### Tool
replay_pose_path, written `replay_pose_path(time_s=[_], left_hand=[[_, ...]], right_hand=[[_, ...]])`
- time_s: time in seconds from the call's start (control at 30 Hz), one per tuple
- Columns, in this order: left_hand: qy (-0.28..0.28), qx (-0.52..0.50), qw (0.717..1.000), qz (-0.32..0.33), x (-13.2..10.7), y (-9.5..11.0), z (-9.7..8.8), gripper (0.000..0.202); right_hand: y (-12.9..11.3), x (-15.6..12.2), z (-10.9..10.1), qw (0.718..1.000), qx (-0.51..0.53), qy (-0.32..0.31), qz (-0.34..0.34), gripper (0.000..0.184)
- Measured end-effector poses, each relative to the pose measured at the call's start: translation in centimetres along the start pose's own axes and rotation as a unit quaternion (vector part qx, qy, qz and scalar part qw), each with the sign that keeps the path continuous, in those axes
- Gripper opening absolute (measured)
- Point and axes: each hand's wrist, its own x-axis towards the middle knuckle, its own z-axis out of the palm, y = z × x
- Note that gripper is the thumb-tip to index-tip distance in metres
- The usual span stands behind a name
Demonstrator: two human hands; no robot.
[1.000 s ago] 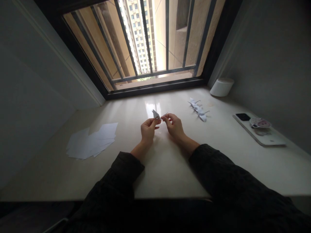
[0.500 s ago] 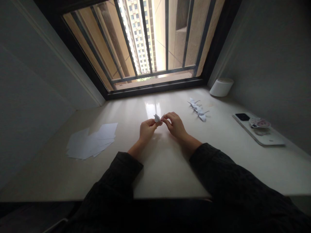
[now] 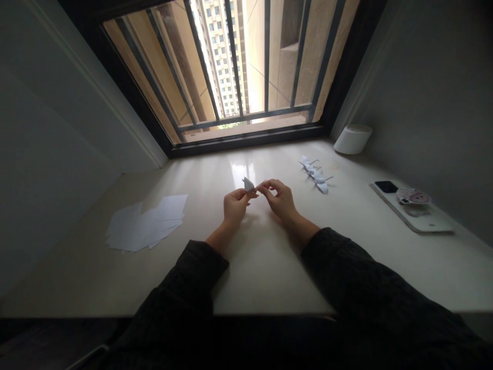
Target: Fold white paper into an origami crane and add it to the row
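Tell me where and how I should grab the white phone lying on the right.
I'd pinch the phone by its long edges, at the end nearer you, coming from the left. It lies flat, camera up, and the decorated piece on its back sits closer to the camera end, leaving the near end freer. The wall rises on the right.

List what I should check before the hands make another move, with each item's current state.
1. Left hand holds the folded piece: ok, thumb and fingers pinch it.
2. Right hand is at the piece: ok, fingertips close by its right side.
3. Right fingertips grip it: cannot tell, too small.
4. Creases are sharp: cannot tell, too small.
5. Sheets are clear of the hands: ok, off to the left.
6. Phone is clear: ok, far right.
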Motion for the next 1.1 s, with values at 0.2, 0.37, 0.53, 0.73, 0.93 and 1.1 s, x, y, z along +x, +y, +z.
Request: replay_pose_path(time_s=[0.2,0.37,0.53,0.73,0.93,1.1], left_hand=[[0.007,0.010,1.000,0.010,-0.2,0.2,0.2,0.038],[0.035,0.020,0.999,0.015,0.3,-0.4,-0.4,0.038],[0.032,0.060,0.997,0.041,0.7,-1.1,-0.8,0.035],[0.022,0.128,0.987,0.097,0.4,-0.9,-0.7,0.030],[0.036,0.161,0.979,0.119,0.2,-0.7,-0.7,0.026],[0.036,0.180,0.975,0.123,0.2,-0.6,-0.7,0.027]], right_hand=[[-0.3,-0.1,0.1,1.000,0.019,0.005,0.004,0.017],[-0.3,0.2,-0.4,0.998,0.039,-0.002,0.058,0.028],[0.0,0.5,-0.6,0.992,0.049,0.011,0.111,0.037],[0.0,0.4,-0.5,0.992,0.043,0.006,0.122,0.039],[0.1,0.5,-0.6,0.990,0.014,0.016,0.137,0.041],[0.2,0.5,-0.5,0.991,0.031,0.008,0.132,0.040]])
